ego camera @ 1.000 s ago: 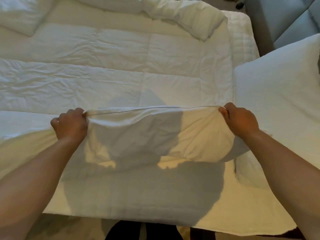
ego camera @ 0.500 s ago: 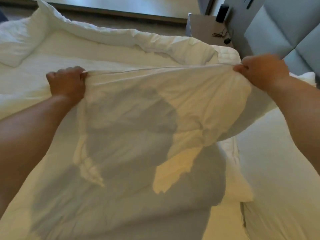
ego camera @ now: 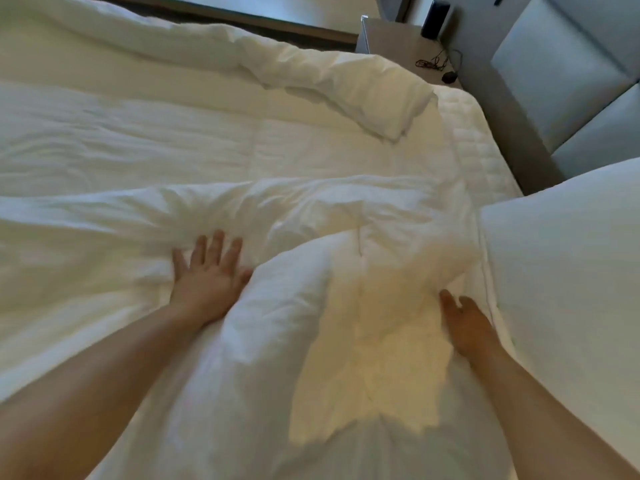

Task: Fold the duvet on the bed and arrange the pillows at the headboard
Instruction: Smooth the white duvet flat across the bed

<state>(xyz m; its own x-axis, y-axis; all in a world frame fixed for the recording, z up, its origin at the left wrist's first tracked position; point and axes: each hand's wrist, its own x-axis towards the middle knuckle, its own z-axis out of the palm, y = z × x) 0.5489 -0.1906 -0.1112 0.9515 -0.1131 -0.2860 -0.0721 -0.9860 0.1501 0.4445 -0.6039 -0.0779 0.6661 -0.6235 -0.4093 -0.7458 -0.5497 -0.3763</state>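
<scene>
The white duvet (ego camera: 214,161) lies puffy and wrinkled across the bed, its near part folded over. The left hand (ego camera: 207,275) lies flat on it, fingers spread, holding nothing. The right hand (ego camera: 467,323) rests loose on the fold beside a pillow (ego camera: 571,271) at the bed's right edge.
</scene>
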